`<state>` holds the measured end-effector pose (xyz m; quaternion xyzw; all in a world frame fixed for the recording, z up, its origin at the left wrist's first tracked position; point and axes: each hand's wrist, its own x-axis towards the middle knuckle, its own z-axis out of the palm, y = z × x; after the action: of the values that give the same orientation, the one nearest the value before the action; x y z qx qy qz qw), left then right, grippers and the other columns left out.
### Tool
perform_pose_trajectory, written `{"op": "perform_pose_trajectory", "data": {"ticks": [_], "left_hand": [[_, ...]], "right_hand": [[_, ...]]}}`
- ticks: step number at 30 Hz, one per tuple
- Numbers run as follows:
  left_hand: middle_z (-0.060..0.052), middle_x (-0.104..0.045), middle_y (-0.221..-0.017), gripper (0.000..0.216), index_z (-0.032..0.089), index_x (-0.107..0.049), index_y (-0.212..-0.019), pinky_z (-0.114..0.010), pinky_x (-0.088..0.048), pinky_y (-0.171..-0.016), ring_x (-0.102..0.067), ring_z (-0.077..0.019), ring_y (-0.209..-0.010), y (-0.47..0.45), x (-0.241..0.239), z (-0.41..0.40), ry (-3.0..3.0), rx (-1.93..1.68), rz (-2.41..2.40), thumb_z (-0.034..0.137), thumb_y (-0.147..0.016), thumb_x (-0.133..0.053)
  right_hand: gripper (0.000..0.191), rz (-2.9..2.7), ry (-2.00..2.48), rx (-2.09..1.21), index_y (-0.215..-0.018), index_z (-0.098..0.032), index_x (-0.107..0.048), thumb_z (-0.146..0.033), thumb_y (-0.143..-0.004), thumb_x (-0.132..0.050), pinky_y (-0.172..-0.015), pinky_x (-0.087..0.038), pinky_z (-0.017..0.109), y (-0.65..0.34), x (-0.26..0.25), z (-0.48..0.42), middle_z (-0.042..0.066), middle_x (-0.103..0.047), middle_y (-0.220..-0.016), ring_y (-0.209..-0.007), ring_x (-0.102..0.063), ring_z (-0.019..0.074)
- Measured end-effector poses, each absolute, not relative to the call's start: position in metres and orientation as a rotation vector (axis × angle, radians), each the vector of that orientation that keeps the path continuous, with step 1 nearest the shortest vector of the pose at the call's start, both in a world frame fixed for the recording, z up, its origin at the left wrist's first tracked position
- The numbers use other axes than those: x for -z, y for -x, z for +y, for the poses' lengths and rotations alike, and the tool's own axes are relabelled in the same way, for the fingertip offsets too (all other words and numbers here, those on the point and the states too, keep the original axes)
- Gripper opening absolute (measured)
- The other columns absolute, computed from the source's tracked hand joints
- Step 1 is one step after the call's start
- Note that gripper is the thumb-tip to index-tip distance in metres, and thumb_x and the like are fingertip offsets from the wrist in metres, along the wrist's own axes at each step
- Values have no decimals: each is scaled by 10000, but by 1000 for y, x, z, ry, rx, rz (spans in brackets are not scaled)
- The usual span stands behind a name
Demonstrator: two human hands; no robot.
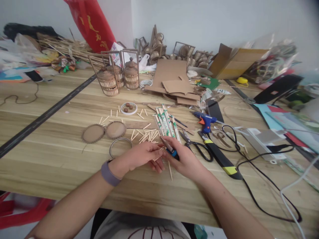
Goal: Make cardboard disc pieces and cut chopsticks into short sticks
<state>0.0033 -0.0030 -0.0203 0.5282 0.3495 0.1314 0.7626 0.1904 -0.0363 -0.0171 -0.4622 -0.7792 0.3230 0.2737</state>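
My left hand point(146, 155), with a purple band at the wrist, pinches short pale wooden sticks point(159, 156). Against it, my right hand point(183, 157) grips pliers point(170, 149) with metal jaws and blue-and-black handles. A longer thin stick point(170, 171) points down between the hands. Just beyond the fingers lies a pile of cut stick pieces point(149, 135). Paper-wrapped chopsticks point(165, 121) in green-and-white sleeves lie behind my right hand. Black-handled scissors point(196, 146) rest to the right of it. Where the jaws meet the sticks is partly hidden by my fingers.
Left of the pile lie two cardboard discs point(93, 133) and a ring point(121, 139). A blue glue gun point(205, 121), a box cutter point(221, 156) and black cables point(261, 186) occupy the right. Finished lantern-like pieces point(108, 83) and cardboard sheets point(170, 74) stand behind.
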Motion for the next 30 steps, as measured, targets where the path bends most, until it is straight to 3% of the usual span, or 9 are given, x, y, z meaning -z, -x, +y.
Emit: {"op": "perform_pose_trajectory", "data": {"ticks": [10, 16, 20, 23, 27, 30], "left_hand": [[-50, -710, -688, 583, 144, -605, -796, -237, -433, -549, -663, -148, -595, 0, 17, -2, -1083, -224, 700, 687, -619, -720], [-39, -703, -698, 498, 149, -616, -759, -234, -448, -577, -663, -144, -624, -3, 18, -3, -1037, -366, 762, 631, -677, -711], [-26, -695, -734, 394, 155, -654, -778, -255, -490, -660, -659, -151, -703, -5, 20, -3, -960, -563, 836, 526, -686, -747], [-38, -699, -746, 268, 151, -671, -771, -266, -496, -633, -651, -167, -708, -8, 20, -4, -910, -628, 831, 395, -688, -744], [-15, -685, -704, 132, 156, -664, -735, -256, -486, -580, -634, -158, -640, -14, 18, -8, -854, -702, 866, 227, -630, -700], [-5, -674, -682, 94, 157, -655, -711, -250, -479, -589, -621, -145, -626, -18, 18, -11, -824, -717, 884, 196, -629, -676]], "right_hand": [[375, -2075, 1159, -946, -1290, -222, -432, -239, -919, -478, -924, -516, 369, -190, 15, -37, 102, -650, -1231, -1088, -642, 202], [355, -2017, 1132, -573, -1220, -242, -501, -232, -871, -565, -1039, -425, 442, -190, 15, -35, 118, -522, -1282, -1260, -487, 249], [535, -1977, 1298, -501, -1251, -265, -481, -326, -775, -717, -1028, -432, 487, -185, 20, -37, 121, -450, -1274, -1268, -457, 297], [642, -2023, 1344, -448, -1280, -261, -450, -323, -725, -767, -1018, -444, 508, -179, 25, -41, 131, -408, -1268, -1250, -462, 312], [670, -2064, 1360, -359, -1291, -243, -434, -296, -713, -768, -985, -475, 515, -173, 32, -44, 145, -396, -1254, -1236, -468, 332], [652, -2057, 1372, -325, -1290, -225, -437, -273, -722, -754, -968, -493, 494, -172, 34, -44, 149, -405, -1238, -1212, -487, 325]]}}
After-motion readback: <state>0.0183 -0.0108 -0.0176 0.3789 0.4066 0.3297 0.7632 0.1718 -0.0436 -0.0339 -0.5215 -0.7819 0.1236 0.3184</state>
